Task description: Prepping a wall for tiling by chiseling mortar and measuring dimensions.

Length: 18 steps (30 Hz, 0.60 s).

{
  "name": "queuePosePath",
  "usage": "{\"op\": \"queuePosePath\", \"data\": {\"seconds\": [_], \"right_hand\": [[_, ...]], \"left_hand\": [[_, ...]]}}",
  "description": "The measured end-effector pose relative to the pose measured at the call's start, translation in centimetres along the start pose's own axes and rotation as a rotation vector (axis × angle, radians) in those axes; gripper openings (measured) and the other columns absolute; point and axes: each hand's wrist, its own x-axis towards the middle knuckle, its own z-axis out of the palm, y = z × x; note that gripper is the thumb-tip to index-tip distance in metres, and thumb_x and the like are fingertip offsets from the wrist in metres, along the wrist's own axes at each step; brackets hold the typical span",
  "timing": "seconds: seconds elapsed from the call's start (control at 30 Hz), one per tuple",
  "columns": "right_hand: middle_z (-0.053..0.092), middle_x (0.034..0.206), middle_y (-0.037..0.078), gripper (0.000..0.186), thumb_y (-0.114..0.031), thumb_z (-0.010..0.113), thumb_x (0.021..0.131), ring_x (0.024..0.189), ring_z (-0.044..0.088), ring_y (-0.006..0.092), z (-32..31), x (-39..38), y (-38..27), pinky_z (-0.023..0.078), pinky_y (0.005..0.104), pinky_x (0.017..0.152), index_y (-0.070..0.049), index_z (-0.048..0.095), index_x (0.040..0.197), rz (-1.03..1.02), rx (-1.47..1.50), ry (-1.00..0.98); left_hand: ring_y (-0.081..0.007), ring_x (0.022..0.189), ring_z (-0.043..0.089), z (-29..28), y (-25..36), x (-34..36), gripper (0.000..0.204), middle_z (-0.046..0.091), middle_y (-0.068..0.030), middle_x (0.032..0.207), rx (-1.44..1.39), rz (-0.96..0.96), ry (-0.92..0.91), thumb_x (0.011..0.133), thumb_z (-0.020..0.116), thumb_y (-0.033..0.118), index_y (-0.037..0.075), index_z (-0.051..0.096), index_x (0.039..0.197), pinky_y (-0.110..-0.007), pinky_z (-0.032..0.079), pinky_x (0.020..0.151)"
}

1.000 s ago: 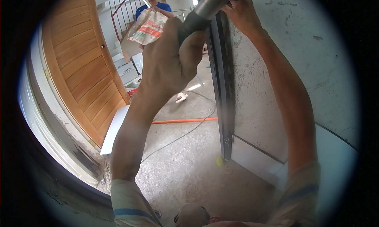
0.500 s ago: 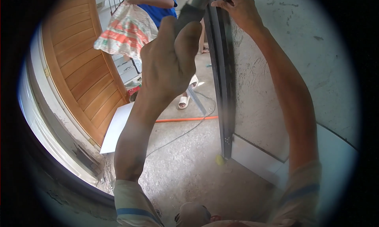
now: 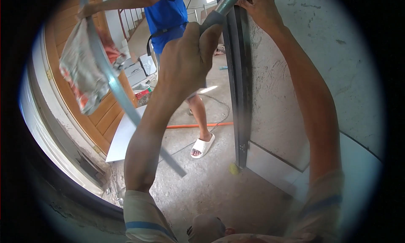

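Note:
My left hand [image 3: 187,59] is raised in front of me and wrapped round the dark grip of a tool with a shiny metal shaft [image 3: 228,2]. The shaft slants up to the right, and its far end runs to the top edge of the picture, so I cannot tell the tool's kind. Beside it, my right hand [image 3: 263,13] is closed at the top of a dark upright door frame [image 3: 238,86]. Its fingertips meet something dark and small, partly cut off by the picture's edge, that I cannot name.
A person in a blue shirt [image 3: 166,15] stands beyond the doorway with a crumpled sack [image 3: 86,67] and a long metal strip [image 3: 122,97]. A wooden door [image 3: 105,120] is at left, a rough grey wall [image 3: 278,99] at right. An orange hose [image 3: 181,126] crosses the floor.
The person in blue has stepped nearer and swung the sack leftward; the long metal strip now slants behind my left forearm. My left hand has shifted slightly right, still gripping the tool.

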Motion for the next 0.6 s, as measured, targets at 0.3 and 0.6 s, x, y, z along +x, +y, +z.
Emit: {"op": "queuePosePath", "data": {"seconds": [0.3,0.6], "right_hand": [[0.064,0.084,0.024,0.039,-0.031,0.068,0.082,0.078,0.060,0.0412,0.3,0.5,0.8,0.048,0.0433,0.070,0.006,0.061,0.089,-0.016,-0.051,0.052],[0.063,0.082,0.024,0.041,-0.032,0.068,0.082,0.073,0.061,0.0384,-1.1,-0.1,-1.3,0.047,0.0412,0.068,0.008,0.061,0.089,0.138,0.017,-0.094]], "left_hand": [[-0.0335,0.054,0.059,-0.8,0.8,1.0,0.020,0.053,-0.0134,0.064,0.090,0.157,-0.069,0.091,0.057,0.023,0.004,0.050,0.093,-0.039,0.044,0.045],[-0.0338,0.058,0.062,-0.3,0.7,0.4,0.019,0.057,-0.0162,0.074,0.110,0.234,0.075,0.093,0.054,0.024,0.005,0.051,0.097,-0.039,0.046,0.047]]}}
